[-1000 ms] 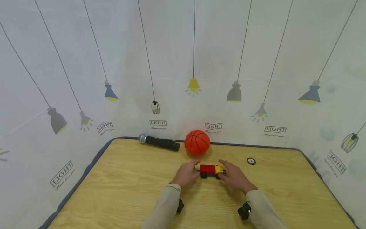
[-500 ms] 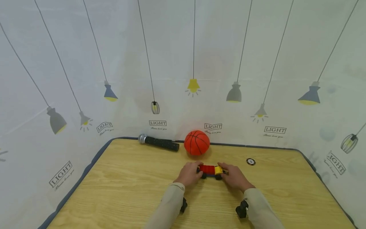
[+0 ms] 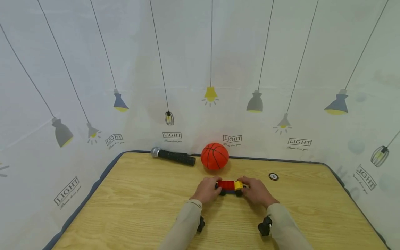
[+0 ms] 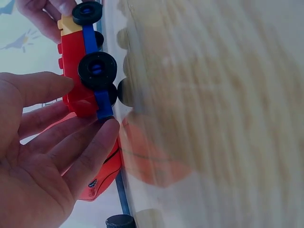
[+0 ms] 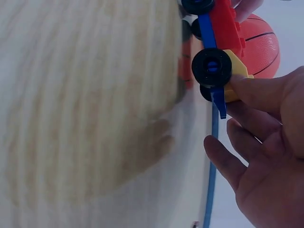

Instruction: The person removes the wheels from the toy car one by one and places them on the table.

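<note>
A toy truck [image 3: 228, 186] made of building bricks, with a red body, yellow cab, blue base and black wheels, is between the two hands. My left hand [image 3: 207, 190] holds its rear end; the left wrist view shows the thumb [image 4: 47, 88] against the red side and fingers behind. At the front, my right hand [image 3: 257, 191] pinches the yellow cab [image 5: 236, 71] between thumb and forefinger, the other fingers loosely spread. The wheels are at or just above the tabletop; I cannot tell which. Behind the truck sits a red toy basketball [image 3: 214, 156].
A black microphone [image 3: 173, 156] with a silver head lies at the back left of the wooden table [image 3: 140, 208]. To the right of the ball lies a small black-and-white round disc [image 3: 273, 176]. A white wall covering [image 3: 187, 52] printed with lamps surrounds the table.
Both hands have closed in on the truck's ends and now grip it; a second ago the fingers were spread around it. Over the last half second almost nothing has moved.
</note>
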Available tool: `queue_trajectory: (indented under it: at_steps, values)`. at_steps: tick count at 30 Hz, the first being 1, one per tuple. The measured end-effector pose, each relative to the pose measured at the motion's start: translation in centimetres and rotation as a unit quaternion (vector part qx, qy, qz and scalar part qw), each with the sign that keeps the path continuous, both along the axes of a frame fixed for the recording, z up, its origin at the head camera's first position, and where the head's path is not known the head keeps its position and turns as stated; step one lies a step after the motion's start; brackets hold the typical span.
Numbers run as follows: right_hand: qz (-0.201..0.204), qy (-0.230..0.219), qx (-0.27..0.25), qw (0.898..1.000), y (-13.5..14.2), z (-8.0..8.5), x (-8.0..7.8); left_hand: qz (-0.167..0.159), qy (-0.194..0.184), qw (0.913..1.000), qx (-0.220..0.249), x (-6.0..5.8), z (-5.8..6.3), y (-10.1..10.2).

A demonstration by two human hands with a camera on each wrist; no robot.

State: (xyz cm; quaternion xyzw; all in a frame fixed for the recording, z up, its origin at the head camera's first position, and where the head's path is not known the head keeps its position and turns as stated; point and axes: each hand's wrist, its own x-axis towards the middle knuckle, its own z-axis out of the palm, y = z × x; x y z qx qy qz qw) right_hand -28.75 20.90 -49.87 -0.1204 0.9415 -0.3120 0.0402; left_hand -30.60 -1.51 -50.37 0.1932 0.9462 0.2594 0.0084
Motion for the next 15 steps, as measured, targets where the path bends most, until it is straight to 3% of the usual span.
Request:
queue_trajectory:
  at_steps: [7,15]
  values:
    - [0.037,0.000,0.021,0.999,0.3,1.5,-0.2,-0.006,-0.016,0.9998,-0.004,0.2,0.3,0.3]
    - [0.063,-0.043,0.037,0.996,0.5,3.4,-0.7,-0.052,-0.012,0.9985,-0.010,0.4,0.6,1.1]
